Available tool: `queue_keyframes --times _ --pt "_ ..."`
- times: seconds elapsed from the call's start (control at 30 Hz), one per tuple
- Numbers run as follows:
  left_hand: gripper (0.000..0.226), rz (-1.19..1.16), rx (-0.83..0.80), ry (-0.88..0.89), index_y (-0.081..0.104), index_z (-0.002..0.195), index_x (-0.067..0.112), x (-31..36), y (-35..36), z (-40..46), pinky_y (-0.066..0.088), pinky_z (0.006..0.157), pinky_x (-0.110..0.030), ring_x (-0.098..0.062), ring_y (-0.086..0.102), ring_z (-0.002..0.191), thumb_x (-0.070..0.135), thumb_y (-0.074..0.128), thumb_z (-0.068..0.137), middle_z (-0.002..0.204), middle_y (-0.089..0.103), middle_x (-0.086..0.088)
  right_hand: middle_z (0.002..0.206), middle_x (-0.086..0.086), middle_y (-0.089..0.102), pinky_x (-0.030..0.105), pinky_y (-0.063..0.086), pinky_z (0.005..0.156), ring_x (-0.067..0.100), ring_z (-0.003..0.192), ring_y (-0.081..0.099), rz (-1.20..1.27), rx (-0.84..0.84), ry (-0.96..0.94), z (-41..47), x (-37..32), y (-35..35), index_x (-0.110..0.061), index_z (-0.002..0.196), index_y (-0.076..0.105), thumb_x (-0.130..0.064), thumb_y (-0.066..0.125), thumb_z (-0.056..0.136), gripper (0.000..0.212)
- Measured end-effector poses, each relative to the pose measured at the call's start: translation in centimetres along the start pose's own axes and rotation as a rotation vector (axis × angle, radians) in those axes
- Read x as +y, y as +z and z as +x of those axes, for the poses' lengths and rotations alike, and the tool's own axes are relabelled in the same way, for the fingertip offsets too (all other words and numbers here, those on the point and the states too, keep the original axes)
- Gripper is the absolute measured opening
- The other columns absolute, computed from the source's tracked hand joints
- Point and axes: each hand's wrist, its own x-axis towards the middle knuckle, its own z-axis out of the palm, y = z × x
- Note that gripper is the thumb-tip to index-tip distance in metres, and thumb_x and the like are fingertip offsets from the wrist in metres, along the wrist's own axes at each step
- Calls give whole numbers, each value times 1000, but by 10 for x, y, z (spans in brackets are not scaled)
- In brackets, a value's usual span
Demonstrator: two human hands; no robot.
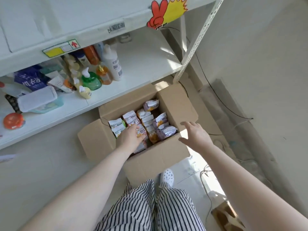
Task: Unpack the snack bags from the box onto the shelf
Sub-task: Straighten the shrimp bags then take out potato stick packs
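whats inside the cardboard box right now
Snack bags stand packed in rows inside the cardboard box. The left hand reaches in and covers some. Whatever lies beneath the bags is hidden.

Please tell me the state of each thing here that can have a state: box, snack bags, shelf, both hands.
box: flaps open, on the floor.
snack bags: still inside the box.
shelf: right part bare, bottles at left.
left hand: reaching into the box, on a bag.
right hand: open, above the box's right edge.

Both bare arms are extended forward. Left hand (131, 137) is angled downward, fingers curled; right hand (195, 134) is spread flat.
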Motion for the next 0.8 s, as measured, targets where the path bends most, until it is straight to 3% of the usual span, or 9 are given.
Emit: queue_keyframes --times 0.27,0.5,0.6,0.7,0.8 --pt "49 -89 -2 -41 51 131 16 -20 96 118 42 91 -33 -23 55 118 36 65 89 130 58 -4 130 5 55 39 46 94 28 122 44 -30 -196 -78 142 42 103 -18 135 47 -31 67 83 57" --pt "60 -145 -33 -85 41 140 19 -36 201 220 45 97 -39 -27 52 121 40 64 89 139 49 -6 140 4 45 32 37 102 24 133 37 -44 -268 -201 222 80 200 -16 141 44 -33 70 85 64" --pt "63 -198 -44 -70 38 143 16 -39 233 254 38 101 -35 -26 45 129 36 64 89 142 46 -8 140 4 47 29 33 104 23 132 38 -122 -280 -280 243 92 226 -15 140 45 -37 70 85 64" --pt "62 -232 -52 -56 37 145 14 -40 253 278 34 103 -32 -25 42 131 32 63 91 143 45 -9 136 6 51 34 40 102 25 129 42 -180 -292 -312 261 95 241 -16 137 47 -38 70 86 60" --pt "51 -297 -33 -62 45 141 11 -41 264 294 35 92 -23 -23 49 123 25 60 94 138 51 -10 129 6 55 33 44 95 26 123 48 -189 -305 -342 276 92 245 -20 137 49 -39 69 87 57"
